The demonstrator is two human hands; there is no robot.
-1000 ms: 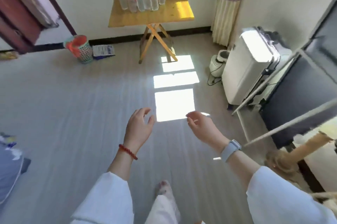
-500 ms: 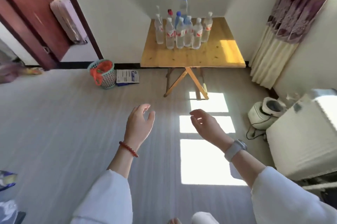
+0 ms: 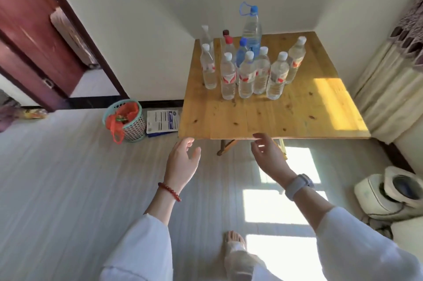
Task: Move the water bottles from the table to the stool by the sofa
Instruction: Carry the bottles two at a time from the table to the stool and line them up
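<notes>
Reaching empty left hand [image 3: 182,164] and right hand [image 3: 270,157], fingers relaxed, toward water bottles [image 3: 248,70]

Bright daylight falls in from the right, laying hard window-shaped patches on the floor [image 3: 272,209] and a glaring yellow patch on the table [image 3: 329,102]. The wide lens bends the door [image 3: 34,36] and walls at the edges. The sleeves at the bottom are soft and slightly blurred.
</notes>
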